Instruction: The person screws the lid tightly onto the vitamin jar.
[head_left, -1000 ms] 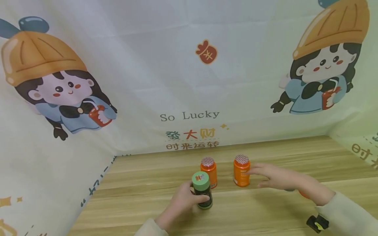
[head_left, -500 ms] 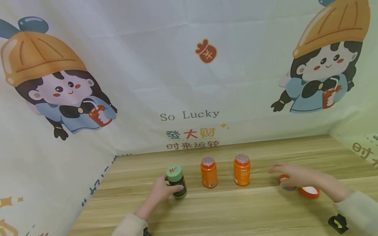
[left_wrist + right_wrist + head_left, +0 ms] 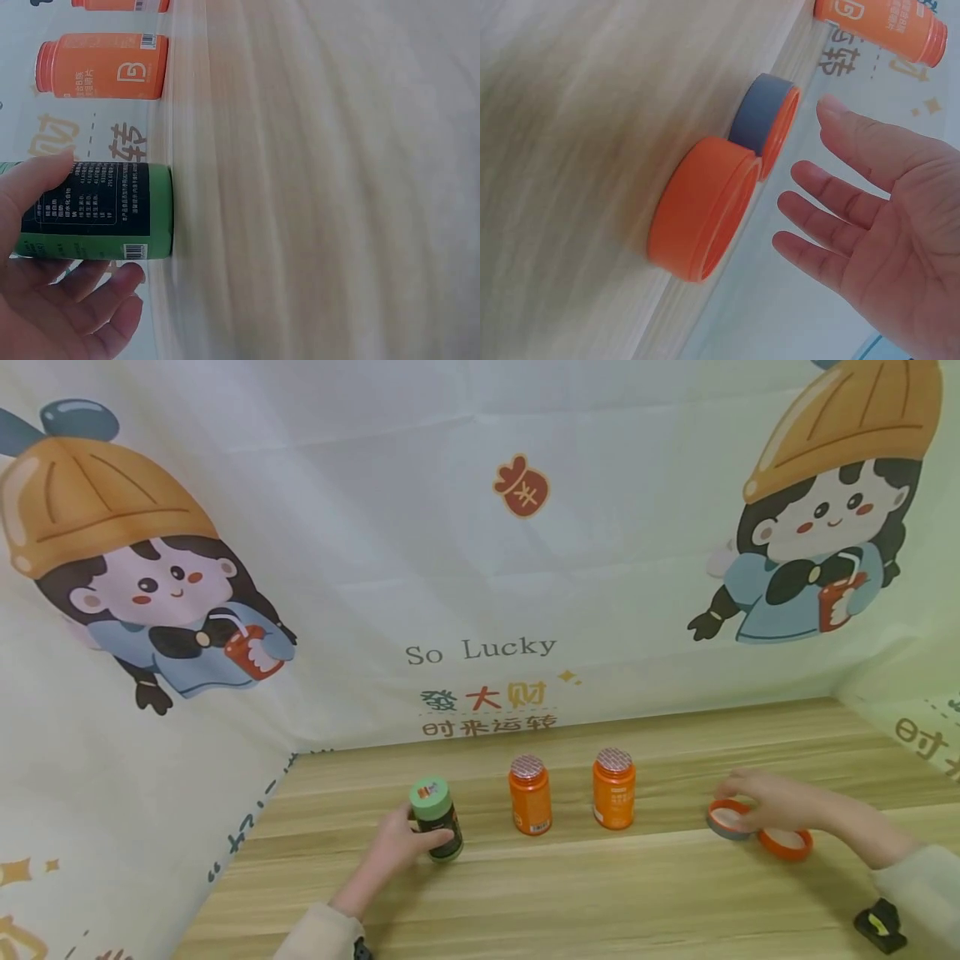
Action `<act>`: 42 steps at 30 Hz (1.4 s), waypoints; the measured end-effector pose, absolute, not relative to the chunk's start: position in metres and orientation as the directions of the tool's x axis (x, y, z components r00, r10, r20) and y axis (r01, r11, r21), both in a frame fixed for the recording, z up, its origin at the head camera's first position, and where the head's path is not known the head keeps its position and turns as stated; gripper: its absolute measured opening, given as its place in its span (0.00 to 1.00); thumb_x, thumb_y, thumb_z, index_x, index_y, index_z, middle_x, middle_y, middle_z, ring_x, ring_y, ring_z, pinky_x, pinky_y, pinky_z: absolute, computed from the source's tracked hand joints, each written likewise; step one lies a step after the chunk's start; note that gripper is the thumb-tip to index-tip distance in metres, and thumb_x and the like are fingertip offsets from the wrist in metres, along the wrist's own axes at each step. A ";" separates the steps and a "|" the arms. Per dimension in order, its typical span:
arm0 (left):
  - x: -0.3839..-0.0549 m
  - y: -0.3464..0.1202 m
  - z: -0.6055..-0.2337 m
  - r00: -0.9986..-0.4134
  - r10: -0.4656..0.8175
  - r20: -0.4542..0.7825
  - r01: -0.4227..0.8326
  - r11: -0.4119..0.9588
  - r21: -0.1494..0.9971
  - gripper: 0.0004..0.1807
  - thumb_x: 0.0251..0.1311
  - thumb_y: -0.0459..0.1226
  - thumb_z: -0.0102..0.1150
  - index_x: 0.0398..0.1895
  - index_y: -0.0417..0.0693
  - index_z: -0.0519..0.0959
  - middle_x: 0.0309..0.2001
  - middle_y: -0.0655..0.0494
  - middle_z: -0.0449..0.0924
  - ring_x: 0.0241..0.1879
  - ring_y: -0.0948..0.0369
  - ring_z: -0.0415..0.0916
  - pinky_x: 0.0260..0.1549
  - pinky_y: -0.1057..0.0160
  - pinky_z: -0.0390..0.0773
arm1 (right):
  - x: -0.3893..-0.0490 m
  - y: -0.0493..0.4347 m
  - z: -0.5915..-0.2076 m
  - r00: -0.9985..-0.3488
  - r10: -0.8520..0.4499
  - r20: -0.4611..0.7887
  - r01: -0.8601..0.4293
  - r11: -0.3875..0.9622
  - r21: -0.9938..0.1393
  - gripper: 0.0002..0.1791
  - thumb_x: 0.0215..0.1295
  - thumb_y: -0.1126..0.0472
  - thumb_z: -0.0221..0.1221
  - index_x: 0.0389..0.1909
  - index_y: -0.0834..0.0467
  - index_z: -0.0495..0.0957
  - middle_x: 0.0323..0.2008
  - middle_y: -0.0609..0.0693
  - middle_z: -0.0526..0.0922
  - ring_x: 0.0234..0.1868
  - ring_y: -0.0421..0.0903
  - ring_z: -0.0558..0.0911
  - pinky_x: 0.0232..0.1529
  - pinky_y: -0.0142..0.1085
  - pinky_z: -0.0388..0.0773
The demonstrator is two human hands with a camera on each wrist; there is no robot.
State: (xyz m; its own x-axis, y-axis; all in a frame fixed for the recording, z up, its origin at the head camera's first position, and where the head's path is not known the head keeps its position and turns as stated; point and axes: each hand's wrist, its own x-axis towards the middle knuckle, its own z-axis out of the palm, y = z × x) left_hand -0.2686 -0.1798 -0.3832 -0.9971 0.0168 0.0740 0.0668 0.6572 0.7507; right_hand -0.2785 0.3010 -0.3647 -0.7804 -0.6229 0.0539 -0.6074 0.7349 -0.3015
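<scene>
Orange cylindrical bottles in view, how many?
2: one orange cylindrical bottle stands right of the dark green-lidded bottle in the left hand; the other orange bottle stands farther right. None appear hidden.

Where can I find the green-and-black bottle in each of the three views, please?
Head: the green-and-black bottle is below centre, slightly left, held by the left hand.
Left wrist: at the left edge, appearing sideways.
Right wrist: not in it.
Shared landmark: brown lettering, seen in all three views.
</scene>
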 end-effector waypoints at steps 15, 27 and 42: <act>-0.267 -0.167 -0.353 -0.989 0.038 0.144 0.134 0.656 0.742 0.53 0.43 0.48 0.71 0.69 0.41 0.51 0.60 0.37 0.63 0.55 0.44 0.66 0.48 0.45 0.70 | -0.278 0.326 -0.370 -0.802 -0.597 0.014 -0.554 0.735 -0.392 0.31 0.54 0.54 0.63 0.52 0.72 0.69 0.51 0.69 0.71 0.50 0.66 0.70 0.44 0.41 0.74; -0.266 -0.099 -0.318 -0.920 0.124 0.373 0.369 0.596 0.713 0.42 0.46 0.39 0.69 0.65 0.42 0.59 0.62 0.43 0.64 0.59 0.47 0.63 0.55 0.47 0.66 | -0.274 0.332 -0.373 -0.793 -0.609 -0.015 -0.542 0.717 -0.438 0.34 0.55 0.54 0.63 0.55 0.75 0.65 0.52 0.71 0.69 0.51 0.61 0.71 0.42 0.35 0.73; -0.288 -0.061 -0.375 -0.987 0.044 0.156 0.156 0.512 0.844 0.45 0.48 0.37 0.67 0.66 0.33 0.52 0.58 0.34 0.64 0.57 0.42 0.64 0.55 0.44 0.65 | -0.268 0.330 -0.374 -0.801 -0.592 -0.087 -0.488 0.730 -0.479 0.39 0.53 0.56 0.65 0.57 0.76 0.59 0.54 0.78 0.61 0.53 0.76 0.62 0.43 0.60 0.67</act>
